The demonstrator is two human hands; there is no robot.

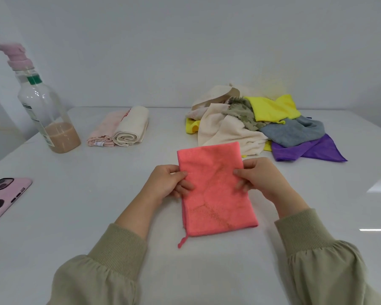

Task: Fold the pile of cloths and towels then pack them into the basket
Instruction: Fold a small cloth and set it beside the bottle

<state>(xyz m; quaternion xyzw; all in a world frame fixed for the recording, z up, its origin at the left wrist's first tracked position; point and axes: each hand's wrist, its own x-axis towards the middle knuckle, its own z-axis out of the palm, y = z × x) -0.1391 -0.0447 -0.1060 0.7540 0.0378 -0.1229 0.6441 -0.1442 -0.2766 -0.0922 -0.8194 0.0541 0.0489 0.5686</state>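
Note:
A coral pink cloth (216,190), folded into a tall rectangle, lies on the white table (97,216) in front of me. My left hand (168,183) pinches its left edge about halfway up. My right hand (260,179) pinches its right edge at the same height. A small hanging loop sticks out at the cloth's lower left corner. An unfolded pile of cloths (257,122) in cream, yellow, grey, purple and a green print lies at the back right. Two folded towels (121,128), one pale pink and one cream, lie side by side at the back left. No basket is in view.
A clear bottle (44,106) with a pink cap and some beige liquid stands at the far left. A phone in a pink case (5,197) lies near the table's left edge. A white wall runs behind the table.

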